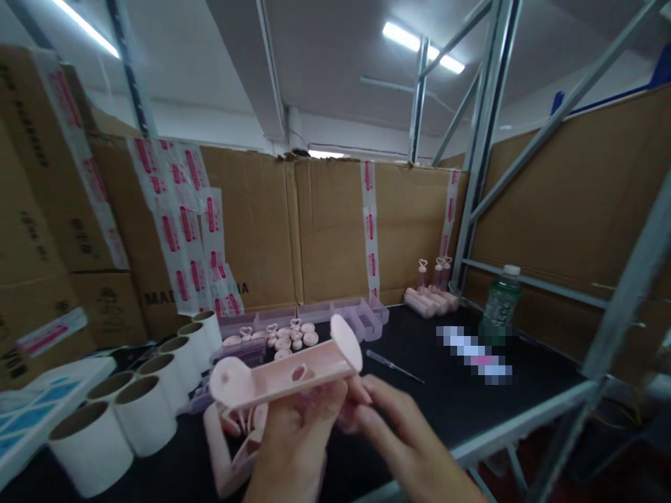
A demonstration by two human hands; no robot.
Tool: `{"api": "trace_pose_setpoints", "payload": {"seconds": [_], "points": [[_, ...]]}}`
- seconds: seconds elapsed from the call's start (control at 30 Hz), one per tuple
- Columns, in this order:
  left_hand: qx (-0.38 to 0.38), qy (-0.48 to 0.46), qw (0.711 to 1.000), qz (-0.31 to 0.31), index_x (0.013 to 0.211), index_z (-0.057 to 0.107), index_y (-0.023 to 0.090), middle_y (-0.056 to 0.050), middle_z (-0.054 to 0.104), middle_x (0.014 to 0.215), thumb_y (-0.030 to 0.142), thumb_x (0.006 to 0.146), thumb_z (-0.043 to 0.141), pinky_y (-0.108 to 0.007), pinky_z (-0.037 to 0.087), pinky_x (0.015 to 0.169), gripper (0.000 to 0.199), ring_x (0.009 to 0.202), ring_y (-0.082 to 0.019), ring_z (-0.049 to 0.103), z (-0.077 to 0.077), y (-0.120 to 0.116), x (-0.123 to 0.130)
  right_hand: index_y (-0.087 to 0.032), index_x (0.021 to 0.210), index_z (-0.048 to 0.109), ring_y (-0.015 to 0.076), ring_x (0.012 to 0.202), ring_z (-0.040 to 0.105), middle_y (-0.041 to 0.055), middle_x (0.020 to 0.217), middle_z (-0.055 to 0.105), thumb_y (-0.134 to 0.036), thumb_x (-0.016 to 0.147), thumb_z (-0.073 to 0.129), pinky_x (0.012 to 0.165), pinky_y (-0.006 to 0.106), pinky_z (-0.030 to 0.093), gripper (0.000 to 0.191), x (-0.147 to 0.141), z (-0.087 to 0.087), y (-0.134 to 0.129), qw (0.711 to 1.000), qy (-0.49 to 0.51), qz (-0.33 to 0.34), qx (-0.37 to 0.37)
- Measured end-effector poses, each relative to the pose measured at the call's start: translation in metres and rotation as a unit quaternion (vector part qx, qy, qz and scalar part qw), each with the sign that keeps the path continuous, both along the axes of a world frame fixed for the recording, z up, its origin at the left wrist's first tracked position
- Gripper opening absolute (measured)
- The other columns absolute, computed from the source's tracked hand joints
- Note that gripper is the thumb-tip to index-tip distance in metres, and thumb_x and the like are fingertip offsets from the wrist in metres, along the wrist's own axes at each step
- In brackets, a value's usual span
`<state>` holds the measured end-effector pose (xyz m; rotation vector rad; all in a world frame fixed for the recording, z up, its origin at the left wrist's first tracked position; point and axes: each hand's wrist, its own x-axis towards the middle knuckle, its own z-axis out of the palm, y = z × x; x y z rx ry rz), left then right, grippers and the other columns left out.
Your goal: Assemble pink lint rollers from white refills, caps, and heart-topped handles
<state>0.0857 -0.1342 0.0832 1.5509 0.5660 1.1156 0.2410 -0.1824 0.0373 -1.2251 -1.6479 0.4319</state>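
Pink holder [286,374]: long plastic piece with a round disc at each end and a heart-shaped cut-out in its flat middle; raised above the table [445,398], tilted, far end higher.
Left hand [298,440]: under the pink holder, grip clenched on its middle from below.
Right hand [403,440]: just right of the pink holder, fingertips [361,391] touching its underside near the far disc; whether this grip clasps the part cannot be told.
Loose pink parts [235,440]: directly below the pink holder, lying on the table.
White tubes [131,405]: row of open cylinders, left of the pink holder.
Small heart-topped pink pieces [286,335]: just behind the pink holder, before clear lilac trays [356,311].
Thin tool [393,365]: right of the pink holder, flat on the table.
Green bottle [500,304]: well right of it, upright.
Finished pink rolls [433,297]: far right behind it, against the cardboard wall [325,230].
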Motion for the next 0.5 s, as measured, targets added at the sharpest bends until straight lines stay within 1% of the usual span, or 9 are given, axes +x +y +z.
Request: {"api": "trace_pose_setpoints", "payload": {"seconds": [0.03, 0.07, 0.1, 0.17, 0.23, 0.3, 0.37, 0.43, 0.5], "points": [[0.051, 0.018, 0.998, 0.027, 0.083, 0.073, 0.018, -0.008, 0.073, 0.081, 0.062, 0.086, 0.064, -0.031, 0.056, 0.078, 0.045, 0.082, -0.023, 0.067, 0.006, 0.011, -0.002, -0.02, 0.108, 0.064, 0.0233, 0.096, 0.059, 0.007, 0.104, 0.062, -0.053, 0.11, 0.033, 0.088, 0.033, 0.049, 0.045, 0.016, 0.003, 0.01, 0.998, -0.053, -0.042, 0.014], [0.102, 0.044, 0.992, 0.051, 0.079, 0.072, 0.018, -0.007, 0.071, 0.078, 0.065, 0.084, 0.066, -0.033, 0.055, 0.08, 0.048, 0.08, -0.024, 0.066, 0.012, 0.023, -0.006, -0.019, 0.114, 0.062, 0.0246, 0.099, 0.058, 0.0081, 0.108, 0.061, -0.043, 0.109, 0.04, 0.088, 0.035, 0.048, 0.033, 0.032, 0.003, 0.023, 0.994, -0.077, -0.077, 0.019], [0.156, 0.069, 0.983, 0.069, 0.078, 0.07, 0.018, -0.007, 0.07, 0.076, 0.067, 0.083, 0.065, -0.035, 0.054, 0.081, 0.05, 0.079, -0.024, 0.065, 0.017, 0.035, -0.01, -0.018, 0.113, 0.063, 0.0272, 0.102, 0.056, 0.0099, 0.11, 0.06, -0.035, 0.105, 0.047, 0.092, 0.039, 0.045, 0.024, 0.048, 0.001, 0.036, 0.988, -0.106, -0.112, 0.016], [0.242, 0.109, 0.96, 0.087, 0.083, 0.068, 0.017, -0.007, 0.068, 0.08, 0.068, 0.088, 0.056, -0.035, 0.053, 0.08, 0.052, 0.081, -0.024, 0.064, 0.024, 0.057, -0.017, -0.014, 0.11, 0.065, 0.0326, 0.107, 0.053, 0.0127, 0.111, 0.058, -0.024, 0.095, 0.063, 0.097, 0.048, 0.042, 0.017, 0.075, -0.011, 0.065, 0.972, -0.164, -0.171, -0.009], [0.295, 0.122, 0.944, 0.082, 0.083, 0.066, 0.017, -0.006, 0.064, 0.077, 0.072, 0.09, 0.049, -0.031, 0.052, 0.071, 0.058, 0.074, -0.021, 0.061, 0.024, 0.076, -0.022, -0.013, 0.104, 0.065, 0.0298, 0.103, 0.055, 0.009, 0.106, 0.058, -0.019, 0.091, 0.072, 0.095, 0.048, 0.044, 0.016, 0.092, -0.03, 0.089, 0.956, -0.208, -0.204, -0.039], [0.315, 0.121, 0.938, 0.078, 0.079, 0.065, 0.017, -0.003, 0.059, 0.067, 0.072, 0.091, 0.045, -0.028, 0.049, 0.058, 0.06, 0.06, -0.017, 0.055, 0.019, 0.091, -0.025, -0.013, 0.094, 0.064, 0.0251, 0.096, 0.057, 0.0049, 0.099, 0.058, -0.017, 0.091, 0.074, 0.091, 0.044, 0.047, 0.012, 0.099, -0.048, 0.105, 0.946, -0.239, -0.213, -0.06], [0.325, 0.116, 0.934, 0.089, 0.08, 0.066, 0.018, -0.002, 0.059, 0.065, 0.065, 0.095, 0.045, -0.028, 0.05, 0.057, 0.053, 0.057, -0.017, 0.055, 0.01, 0.104, -0.027, -0.013, 0.085, 0.061, 0.022, 0.088, 0.058, 0.0027, 0.091, 0.058, -0.015, 0.091, 0.072, 0.086, 0.04, 0.049, 0.013, 0.1, -0.059, 0.115, 0.944, -0.25, -0.205, -0.068], [0.339, 0.111, 0.929, 0.101, 0.088, 0.068, 0.019, -0.005, 0.066, 0.075, 0.056, 0.096, 0.049, -0.032, 0.055, 0.069, 0.043, 0.069, -0.021, 0.062, 0.002, 0.114, -0.028, -0.015, 0.079, 0.057, 0.0221, 0.079, 0.058, 0.0037, 0.084, 0.059, -0.012, 0.089, 0.067, 0.078, 0.037, 0.049, 0.014, 0.099, -0.057, 0.119, 0.95, -0.239, -0.19, -0.065], [0.359, 0.1, 0.923, 0.099, 0.09, 0.068, 0.019, -0.009, 0.07, 0.087, 0.053, 0.096, 0.051, -0.035, 0.056, 0.081, 0.038, 0.083, -0.024, 0.066, -0.004, 0.12, -0.03, -0.017, 0.081, 0.052, 0.0228, 0.071, 0.059, 0.0055, 0.078, 0.06, -0.015, 0.09, 0.057, 0.068, 0.035, 0.048, 0.011, 0.097, -0.039, 0.118, 0.962, -0.209, -0.169, -0.047]]}}
